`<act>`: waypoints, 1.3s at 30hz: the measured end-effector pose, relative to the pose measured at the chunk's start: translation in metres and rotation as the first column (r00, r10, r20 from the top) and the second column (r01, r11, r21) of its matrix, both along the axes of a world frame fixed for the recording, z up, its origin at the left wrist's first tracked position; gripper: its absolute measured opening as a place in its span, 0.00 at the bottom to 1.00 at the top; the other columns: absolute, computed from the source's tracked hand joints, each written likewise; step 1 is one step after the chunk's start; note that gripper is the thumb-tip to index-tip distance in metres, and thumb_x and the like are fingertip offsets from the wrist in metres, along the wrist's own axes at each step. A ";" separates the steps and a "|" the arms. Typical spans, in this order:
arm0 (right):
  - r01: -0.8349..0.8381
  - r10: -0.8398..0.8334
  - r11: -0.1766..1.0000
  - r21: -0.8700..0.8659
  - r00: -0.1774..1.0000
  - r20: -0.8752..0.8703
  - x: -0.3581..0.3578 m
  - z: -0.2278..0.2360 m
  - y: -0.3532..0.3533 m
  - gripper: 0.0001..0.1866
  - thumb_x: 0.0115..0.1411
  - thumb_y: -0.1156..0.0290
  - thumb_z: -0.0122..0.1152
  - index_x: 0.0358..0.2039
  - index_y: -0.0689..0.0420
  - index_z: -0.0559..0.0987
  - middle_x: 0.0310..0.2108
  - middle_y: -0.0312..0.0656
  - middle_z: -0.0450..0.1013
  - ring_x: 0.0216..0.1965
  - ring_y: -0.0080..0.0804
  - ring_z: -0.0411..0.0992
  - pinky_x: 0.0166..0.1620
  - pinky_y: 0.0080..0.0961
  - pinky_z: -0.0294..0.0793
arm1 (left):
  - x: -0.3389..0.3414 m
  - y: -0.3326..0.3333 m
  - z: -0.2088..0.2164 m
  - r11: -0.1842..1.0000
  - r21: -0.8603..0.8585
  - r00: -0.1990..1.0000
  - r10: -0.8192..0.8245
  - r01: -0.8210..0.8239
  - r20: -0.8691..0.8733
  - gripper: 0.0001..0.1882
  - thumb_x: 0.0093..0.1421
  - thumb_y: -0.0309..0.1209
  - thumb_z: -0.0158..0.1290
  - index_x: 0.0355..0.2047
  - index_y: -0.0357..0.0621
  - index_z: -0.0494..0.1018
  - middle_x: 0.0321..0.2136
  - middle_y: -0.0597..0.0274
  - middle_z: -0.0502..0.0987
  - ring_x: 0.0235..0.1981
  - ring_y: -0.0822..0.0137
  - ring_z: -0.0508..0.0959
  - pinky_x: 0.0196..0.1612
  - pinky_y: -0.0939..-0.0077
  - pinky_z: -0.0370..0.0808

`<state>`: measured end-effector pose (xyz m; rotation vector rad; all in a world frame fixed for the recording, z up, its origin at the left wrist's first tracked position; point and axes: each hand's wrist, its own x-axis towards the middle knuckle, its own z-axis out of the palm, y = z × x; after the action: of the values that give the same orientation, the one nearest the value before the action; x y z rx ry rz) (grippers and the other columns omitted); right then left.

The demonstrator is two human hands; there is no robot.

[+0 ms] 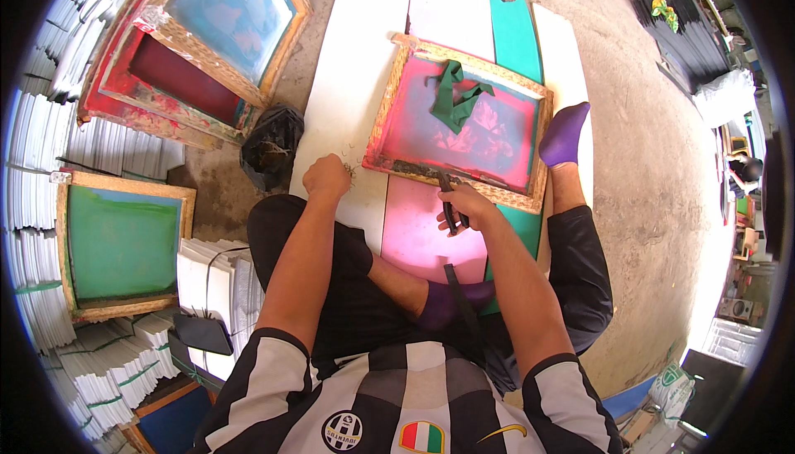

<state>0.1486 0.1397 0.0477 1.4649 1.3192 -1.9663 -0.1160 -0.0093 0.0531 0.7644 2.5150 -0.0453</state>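
My R grip (469, 207) wraps a black tool (445, 184); L grip (327, 176) curled, can't tell if pinching. Framed screen (507, 143) prob. light, fragile mid; I'd hold stiff wooden rim (388, 110).

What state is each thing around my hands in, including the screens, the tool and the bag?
Pink-stained screen: lying across the boards
Green cloth strip: folded, loose on that screen
Black tool: held, tip at that screen's near edge
Right hand: closed on that tool
Small bits: scattered on the boards
Left hand: curled shut, beside those bits
Black bag: crumpled
Green screen: untouched
Blue screen: untouched
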 end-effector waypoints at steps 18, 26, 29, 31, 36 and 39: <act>-0.023 -0.057 0.823 0.568 0.991 0.124 -0.011 -0.032 -0.046 0.21 0.61 0.63 0.50 0.48 0.66 0.76 0.28 0.56 0.79 0.23 0.45 0.80 0.26 0.41 0.80 | 0.007 0.008 -0.019 0.999 0.029 0.999 -0.029 0.029 0.016 0.15 0.56 0.39 0.61 0.43 0.50 0.83 0.42 0.53 0.84 0.45 0.52 0.83 0.48 0.58 0.79; 0.274 -0.206 0.861 0.428 0.958 -0.200 0.004 -0.059 -0.062 0.12 0.64 0.64 0.52 0.36 0.63 0.73 0.19 0.43 0.72 0.15 0.30 0.72 0.17 0.30 0.73 | 0.016 0.006 -0.014 0.864 0.477 0.978 -0.206 0.162 0.040 0.13 0.57 0.37 0.61 0.41 0.50 0.83 0.39 0.56 0.83 0.40 0.54 0.83 0.43 0.59 0.79; 0.202 -0.111 0.903 0.380 0.962 -0.249 0.002 -0.045 -0.082 0.12 0.64 0.65 0.51 0.36 0.63 0.73 0.19 0.42 0.72 0.15 0.29 0.72 0.16 0.29 0.72 | 0.038 0.003 -0.019 0.631 0.693 0.881 -0.473 0.349 -0.013 0.10 0.58 0.36 0.60 0.40 0.51 0.82 0.37 0.58 0.83 0.39 0.55 0.83 0.43 0.59 0.79; 0.182 -0.087 0.916 0.357 0.960 -0.267 -0.003 -0.035 -0.095 0.09 0.64 0.68 0.53 0.36 0.63 0.72 0.19 0.44 0.72 0.13 0.29 0.71 0.14 0.28 0.70 | 0.054 0.003 -0.016 0.593 0.676 0.820 -0.572 0.438 -0.030 0.10 0.59 0.36 0.59 0.39 0.50 0.82 0.37 0.59 0.83 0.39 0.55 0.82 0.43 0.59 0.78; 0.099 -0.013 0.939 0.328 0.967 -0.255 -0.011 -0.021 -0.103 0.10 0.64 0.68 0.54 0.38 0.63 0.73 0.21 0.45 0.73 0.15 0.29 0.73 0.16 0.28 0.72 | 0.055 0.002 -0.030 0.496 0.616 0.706 -0.694 0.612 -0.142 0.09 0.58 0.36 0.58 0.37 0.49 0.83 0.37 0.61 0.82 0.40 0.54 0.81 0.43 0.59 0.78; 0.048 0.035 0.950 0.307 0.965 -0.259 -0.009 -0.020 -0.100 0.13 0.64 0.68 0.55 0.44 0.63 0.73 0.24 0.45 0.75 0.19 0.31 0.75 0.20 0.28 0.75 | 0.055 0.001 -0.033 0.489 0.601 0.700 -0.693 0.632 -0.174 0.09 0.57 0.36 0.57 0.35 0.49 0.83 0.37 0.61 0.82 0.40 0.54 0.81 0.43 0.58 0.78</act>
<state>0.1392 0.0399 0.0281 1.3710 1.8127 -2.0849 -0.0613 -0.0085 0.0203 1.9468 1.9490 0.5848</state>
